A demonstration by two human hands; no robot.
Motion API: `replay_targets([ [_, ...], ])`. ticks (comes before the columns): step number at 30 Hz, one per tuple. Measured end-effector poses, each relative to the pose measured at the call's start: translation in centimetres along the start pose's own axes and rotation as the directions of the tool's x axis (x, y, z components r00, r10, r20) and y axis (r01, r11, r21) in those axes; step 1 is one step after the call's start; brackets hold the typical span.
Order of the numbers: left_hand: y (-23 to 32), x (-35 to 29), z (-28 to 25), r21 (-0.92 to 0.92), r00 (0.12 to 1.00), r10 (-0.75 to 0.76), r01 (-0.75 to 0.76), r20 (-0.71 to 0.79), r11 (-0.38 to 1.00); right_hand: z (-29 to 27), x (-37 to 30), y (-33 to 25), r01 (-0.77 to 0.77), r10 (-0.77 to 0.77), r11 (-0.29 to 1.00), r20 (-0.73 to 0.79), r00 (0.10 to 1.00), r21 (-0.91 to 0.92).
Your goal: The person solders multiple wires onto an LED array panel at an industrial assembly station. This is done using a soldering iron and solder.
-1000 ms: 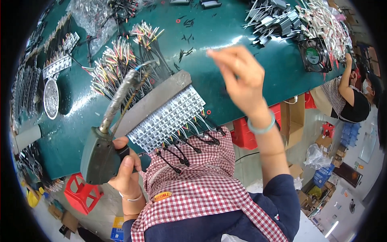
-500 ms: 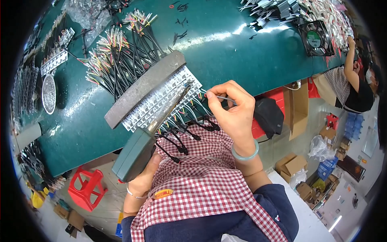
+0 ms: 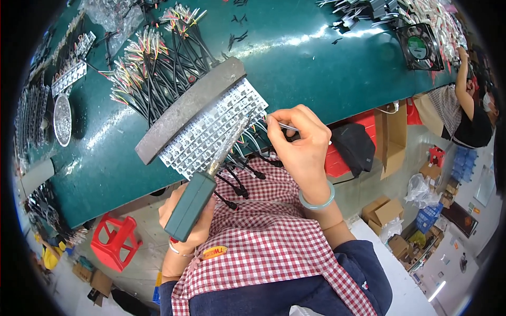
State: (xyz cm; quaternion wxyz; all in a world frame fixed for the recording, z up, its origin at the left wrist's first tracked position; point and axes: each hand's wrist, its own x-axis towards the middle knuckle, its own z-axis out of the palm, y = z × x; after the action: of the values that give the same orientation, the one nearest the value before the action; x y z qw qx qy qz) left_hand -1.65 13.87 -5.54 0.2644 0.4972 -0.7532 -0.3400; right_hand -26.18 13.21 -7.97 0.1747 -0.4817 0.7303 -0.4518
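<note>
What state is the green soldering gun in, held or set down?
Held: the left hand grips the soldering gun, its barrel slanting over the white circuit boards.

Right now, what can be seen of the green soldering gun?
The soldering gun has a boxy green housing, apparently plastic, and a silvery, mottled metal barrel. The left grip holds it from beneath. It slants up and rightward in view, barrel over the white circuit boards; whether its tip touches them is unclear.

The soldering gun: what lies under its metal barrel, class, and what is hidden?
Under the barrel lies the white circuit-board panel, with wires along its near edge. Whatever parts sit directly beneath the barrel are covered and cannot be seen.
</note>
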Motion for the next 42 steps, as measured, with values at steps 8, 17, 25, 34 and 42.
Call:
replay_targets([
  [8, 1.1, 1.2, 0.0, 0.050, 0.994, 0.096, -0.098, 0.044, 0.994, 0.2, 0.0, 0.4, 0.057, -0.057, 0.998, 0.015, 0.998, -0.024],
  [17, 1.1, 1.4, 0.3, 0.030, 0.990, 0.135, -0.137, 0.042, 0.990, 0.1, 0.1, 0.3, 0.058, -0.057, 0.998, 0.034, 0.998, -0.037],
  [25, 0.3, 1.2, 0.4, -0.019, 0.985, 0.160, -0.159, 0.065, 0.987, 0.3, 0.0, 0.5, 0.054, -0.052, 0.998, 0.028, 0.998, -0.041],
  [34, 0.3, 1.2, 0.2, -0.017, 0.984, 0.175, -0.174, 0.039, 0.985, 0.3, 0.1, 0.5, 0.048, -0.047, 0.998, 0.028, 0.999, -0.047],
  [42, 0.6, 0.8, -0.4, 0.058, 0.980, 0.200, -0.200, -0.001, 0.978, 0.0, 0.3, 0.0, 0.025, -0.024, 0.998, 0.037, 0.999, -0.054],
])
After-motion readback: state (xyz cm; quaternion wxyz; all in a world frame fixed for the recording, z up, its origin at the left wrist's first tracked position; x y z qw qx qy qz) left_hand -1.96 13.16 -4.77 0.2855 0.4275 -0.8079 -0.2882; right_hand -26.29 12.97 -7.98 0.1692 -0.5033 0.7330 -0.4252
